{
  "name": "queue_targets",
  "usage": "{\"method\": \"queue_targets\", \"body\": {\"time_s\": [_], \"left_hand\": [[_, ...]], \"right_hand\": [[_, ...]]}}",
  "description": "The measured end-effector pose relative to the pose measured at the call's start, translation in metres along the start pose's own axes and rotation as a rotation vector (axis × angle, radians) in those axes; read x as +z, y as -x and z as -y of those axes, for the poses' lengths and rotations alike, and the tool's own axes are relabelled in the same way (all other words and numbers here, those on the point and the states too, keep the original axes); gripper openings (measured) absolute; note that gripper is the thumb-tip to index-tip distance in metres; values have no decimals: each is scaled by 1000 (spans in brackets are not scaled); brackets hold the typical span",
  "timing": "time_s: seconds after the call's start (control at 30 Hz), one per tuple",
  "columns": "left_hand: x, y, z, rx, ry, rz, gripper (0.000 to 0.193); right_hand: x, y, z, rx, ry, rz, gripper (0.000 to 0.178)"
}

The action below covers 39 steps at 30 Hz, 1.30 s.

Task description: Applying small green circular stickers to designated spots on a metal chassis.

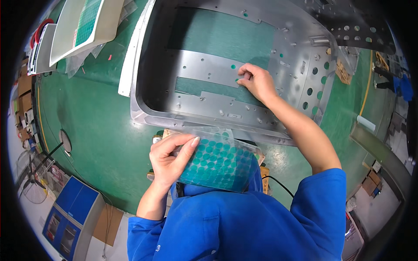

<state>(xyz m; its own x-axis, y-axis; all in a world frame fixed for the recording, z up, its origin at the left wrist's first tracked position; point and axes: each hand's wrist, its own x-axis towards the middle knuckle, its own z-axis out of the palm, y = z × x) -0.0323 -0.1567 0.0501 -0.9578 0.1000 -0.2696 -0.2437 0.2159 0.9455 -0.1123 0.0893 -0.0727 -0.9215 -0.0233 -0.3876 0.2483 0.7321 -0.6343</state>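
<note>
My left hand (167,156) pinches the upper left corner of a clear sheet (213,163) carrying rows of round green stickers, held in front of my body. My right hand (259,83) reaches into a large grey metal housing (204,114), fingers closed in a pinch. At its fingertips is a small green dot sticker (237,80), close to the middle metal strip (196,63); whether the dot touches the metal I cannot tell. Just above the fingers, another green dot (233,67) sits on that strip. More green dots show on the far and right inner faces.
A white bin (109,21) with a green sheet inside stands at the upper left. A blue-and-white cabinet (72,213) and fans (32,187) are at the lower left. Right of the housing are a wooden block (343,71) and a metal beam (379,152). A black cable (281,185) runs beside me.
</note>
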Motion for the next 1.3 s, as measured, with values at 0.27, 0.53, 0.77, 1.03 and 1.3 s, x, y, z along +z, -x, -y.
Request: {"method": "queue_targets", "body": {"time_s": [0.27, 0.53, 0.77, 1.03, 1.3], "left_hand": [[-9, 7, 4, -16, 57, -94, 4], [-32, 17, 11, 172, 36, -241, 12], [-38, 18, -6, -127, 109, -96, 15], [-54, 23, 2, -294, 328, 12, 15], [-49, 25, 17, 103, 52, -141, 16]], "right_hand": [[-21, -20, 18, 92, -81, -33, 17], [-46, 101, 125, -286, -372, 460, 26], [-27, 105, 135, -374, -340, 308, 15], [-21, 110, 122, -488, -282, 331, 10], [-23, 113, 116, -149, -527, 520, 10]]}}
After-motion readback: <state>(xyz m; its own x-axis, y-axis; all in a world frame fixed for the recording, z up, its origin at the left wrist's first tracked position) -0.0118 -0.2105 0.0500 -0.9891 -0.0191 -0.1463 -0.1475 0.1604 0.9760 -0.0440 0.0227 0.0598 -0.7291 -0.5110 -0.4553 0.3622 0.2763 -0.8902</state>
